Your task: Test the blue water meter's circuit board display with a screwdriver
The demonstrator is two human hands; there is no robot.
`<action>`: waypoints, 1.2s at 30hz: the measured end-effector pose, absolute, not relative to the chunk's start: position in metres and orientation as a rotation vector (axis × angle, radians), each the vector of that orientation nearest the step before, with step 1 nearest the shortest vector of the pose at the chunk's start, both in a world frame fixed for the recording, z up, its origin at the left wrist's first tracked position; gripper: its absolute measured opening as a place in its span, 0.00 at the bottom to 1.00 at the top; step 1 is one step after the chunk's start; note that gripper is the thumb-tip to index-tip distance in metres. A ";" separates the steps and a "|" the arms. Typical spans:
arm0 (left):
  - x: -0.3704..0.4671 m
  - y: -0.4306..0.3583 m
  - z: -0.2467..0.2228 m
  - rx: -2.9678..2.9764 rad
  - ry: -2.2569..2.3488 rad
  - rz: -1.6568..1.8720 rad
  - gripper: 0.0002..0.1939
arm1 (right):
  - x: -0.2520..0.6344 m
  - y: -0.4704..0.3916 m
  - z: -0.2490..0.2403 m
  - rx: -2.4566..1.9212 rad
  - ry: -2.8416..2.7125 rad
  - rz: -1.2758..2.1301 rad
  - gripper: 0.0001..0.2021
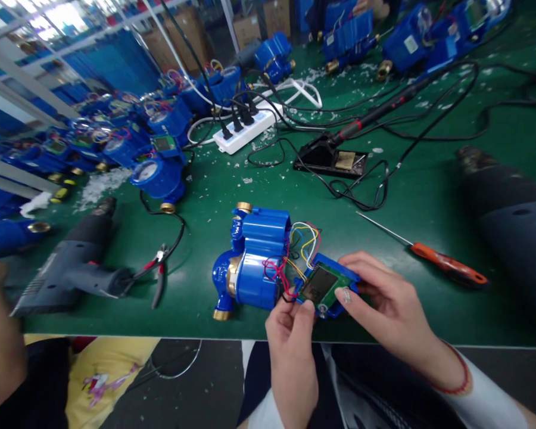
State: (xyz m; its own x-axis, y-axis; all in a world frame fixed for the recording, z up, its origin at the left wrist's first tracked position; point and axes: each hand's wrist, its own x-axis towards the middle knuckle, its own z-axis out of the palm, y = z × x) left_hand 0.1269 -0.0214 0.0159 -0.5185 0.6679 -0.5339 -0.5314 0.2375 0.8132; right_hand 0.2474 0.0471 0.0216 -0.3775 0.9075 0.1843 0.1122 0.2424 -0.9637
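Note:
Between my two hands is a blue display housing with a green circuit board and a grey LCD screen (320,285). My left hand (292,339) pinches its lower left corner, thumb on the edge by the screen. Around the right side my right hand (386,304) is closed, its thumb pressed on the board. Red, yellow, white and blue wires (310,238) run from the housing to a blue water meter (259,280), which lies on its side just left of my hands. Brass ends show on the meter's pipe. My fingers under the housing are partly hidden.
A screwdriver (446,265) and a dark heat gun (513,226) lie to the right; another heat gun (75,262) and pliers (161,265) lie left. Behind stand a soldering iron holder (319,152), a power strip (250,128) and several meters. A co-worker's arm (0,339) is at far left.

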 end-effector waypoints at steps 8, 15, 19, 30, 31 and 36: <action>0.131 -0.022 0.011 0.276 1.377 1.478 0.13 | 0.253 0.047 0.028 -0.952 -1.876 0.946 0.02; 0.131 -0.017 0.014 0.300 1.385 1.475 0.12 | 0.250 0.050 0.032 -0.940 -1.900 0.884 0.02; 0.131 -0.014 0.016 0.300 1.337 1.473 0.11 | 0.251 0.050 0.031 -0.955 -1.877 0.925 0.02; 0.130 -0.017 0.011 0.215 1.352 1.494 0.13 | 0.253 0.047 0.030 -0.971 -1.863 0.967 0.03; 0.129 -0.017 0.012 0.204 1.350 1.499 0.14 | 0.253 0.048 0.030 -0.985 -1.821 1.026 0.03; 0.126 -0.020 0.015 0.146 1.284 1.616 0.16 | 0.250 0.056 0.025 -1.076 -1.448 1.549 0.07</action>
